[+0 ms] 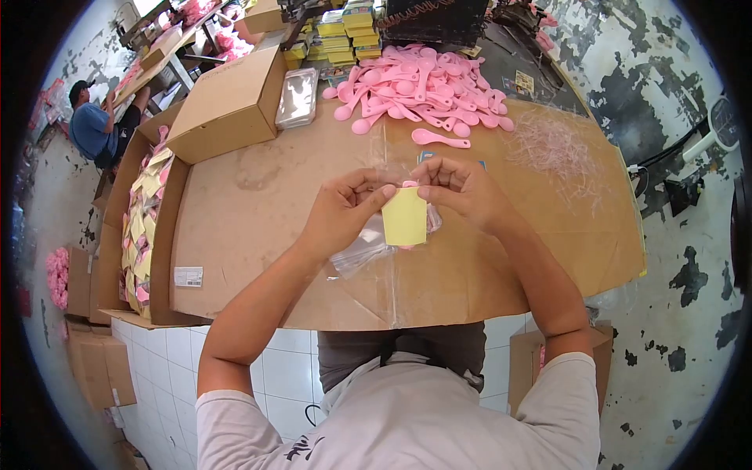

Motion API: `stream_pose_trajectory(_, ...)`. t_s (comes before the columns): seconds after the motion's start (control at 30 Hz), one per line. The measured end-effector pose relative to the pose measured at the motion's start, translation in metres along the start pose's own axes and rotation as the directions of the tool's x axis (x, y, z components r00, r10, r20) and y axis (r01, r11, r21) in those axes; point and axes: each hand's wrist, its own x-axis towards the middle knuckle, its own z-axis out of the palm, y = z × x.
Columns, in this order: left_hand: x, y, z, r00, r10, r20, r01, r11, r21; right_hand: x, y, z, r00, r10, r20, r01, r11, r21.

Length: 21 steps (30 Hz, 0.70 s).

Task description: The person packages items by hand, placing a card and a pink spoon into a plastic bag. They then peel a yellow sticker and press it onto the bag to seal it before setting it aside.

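Seen from above: two bare hands meet over a desk (258, 204) covered w/ brown cardboard. The left grip (341, 211) pinches the top left corner of a yellow card (405, 218), thumb on the front, fingers behind. The right grip (462, 192) pinches the card's top right corner, fingertips pressed together, a sliver of pink showing just above the card between both grips. The card is held upright, just above the desk, at the centre of view. A clear plastic bag (360, 252) hangs crumpled behind & below the card, under the left grip, touching the desk; can't tell if a grip holds it too. Just beyond the right grip lies one single pink spoon (440, 139); further out, a big pile of pink spoons (423, 86). To the right of the right grip, a loose tangle of thin pale strips (552, 149). Beyond the left grip, a closed cardboard box (227, 106) w/ a clear plastic tray (298, 98) just beside it; past these, stacks of yellow cards (345, 35). Well left of the left grip, an open carton (141, 219) filled w/ yellow & pink packs. Far off at the back left, another person (92, 129) in a blue shirt sits at a separate bench.
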Motion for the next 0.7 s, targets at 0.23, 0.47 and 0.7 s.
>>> stream_pose_trajectory(0.23,0.002,-0.007,-0.003,0.999,-0.032,-0.034,0.035,0.995,0.091,-0.003,0.01,-0.004,0.995,0.052,-0.086,-0.049,0.998,0.041)
stream_pose_trajectory(0.47,-0.001,-0.006,-0.004,0.998,0.039,-0.057,-0.03,0.988,0.153,-0.003,0.027,-0.013,0.996,-0.047,-0.073,0.051,0.997,0.049)
stream_pose_trajectory(0.7,0.0,-0.013,-0.014,0.992,0.119,0.028,-0.122,0.965,0.233,-0.002,0.03,-0.022,0.993,-0.117,0.007,0.117,0.993,0.014)
